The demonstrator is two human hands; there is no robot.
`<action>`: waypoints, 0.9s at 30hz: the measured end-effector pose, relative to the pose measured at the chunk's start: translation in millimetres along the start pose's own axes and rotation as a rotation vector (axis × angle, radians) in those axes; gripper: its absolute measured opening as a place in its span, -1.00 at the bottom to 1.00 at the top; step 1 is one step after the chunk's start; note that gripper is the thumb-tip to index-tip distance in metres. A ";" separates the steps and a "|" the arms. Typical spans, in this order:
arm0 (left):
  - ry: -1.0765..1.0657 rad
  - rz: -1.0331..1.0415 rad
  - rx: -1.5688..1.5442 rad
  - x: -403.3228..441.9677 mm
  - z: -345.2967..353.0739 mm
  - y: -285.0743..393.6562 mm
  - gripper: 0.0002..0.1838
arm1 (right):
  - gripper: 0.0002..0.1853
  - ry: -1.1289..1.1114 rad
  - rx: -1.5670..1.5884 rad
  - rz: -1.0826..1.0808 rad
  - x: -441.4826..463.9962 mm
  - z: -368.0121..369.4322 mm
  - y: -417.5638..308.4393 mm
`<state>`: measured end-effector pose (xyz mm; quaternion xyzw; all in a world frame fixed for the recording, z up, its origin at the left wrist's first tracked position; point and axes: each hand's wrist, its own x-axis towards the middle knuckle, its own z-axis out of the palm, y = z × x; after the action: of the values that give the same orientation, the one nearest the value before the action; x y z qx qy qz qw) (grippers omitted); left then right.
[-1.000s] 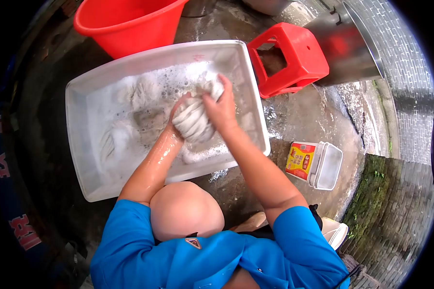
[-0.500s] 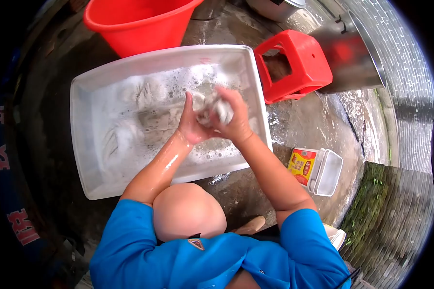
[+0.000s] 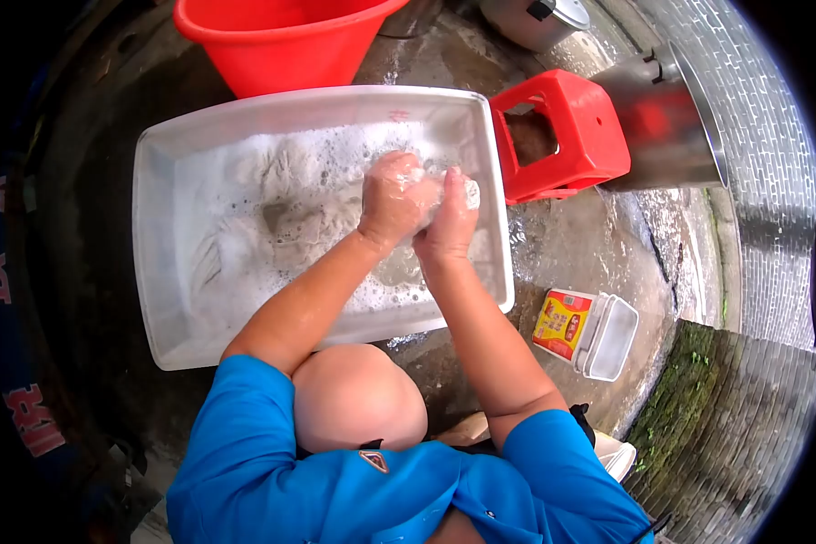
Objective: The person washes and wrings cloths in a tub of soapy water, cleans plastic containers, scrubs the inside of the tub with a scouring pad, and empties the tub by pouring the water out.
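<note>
My left hand point(image 3: 394, 201) is closed in a fist, with foam on its fingers. Right against it, my right hand point(image 3: 451, 219) is wrapped round the other part of a wet, whitish cloth point(image 3: 472, 193). Little of this cloth shows; most is hidden inside the two fists. Both hands are above the right part of a white plastic tub point(image 3: 163, 331). In the tub, soapy water with suds surrounds more soaked light cloth point(image 3: 322, 222), lying in folds.
A red bucket point(image 3: 290, 54) stands behind the tub, and a red plastic stool point(image 3: 594, 127) is at its right. Further right is a large metal pot point(image 3: 662, 118). A white container with a yellow-red label point(image 3: 562, 322) rests on the wet floor near a mossy ledge point(image 3: 675, 399).
My hands have gone from cupped palms round the bundled cloth to two fists gripping it side by side. The left has moved up and right. The view has shifted slightly.
</note>
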<state>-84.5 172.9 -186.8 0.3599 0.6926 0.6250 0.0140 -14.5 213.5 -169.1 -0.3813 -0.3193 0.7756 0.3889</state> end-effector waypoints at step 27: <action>-0.811 -0.254 0.894 -108.2 -59.3 -156.8 -0.54 | -0.53 0.327 -1.311 -0.600 11.7 -278.9 -196.7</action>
<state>-107.5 72.6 -357.8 0.4547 0.8645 0.0811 0.1982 285.7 375.9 -158.2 -0.5424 -0.7455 0.2190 0.3194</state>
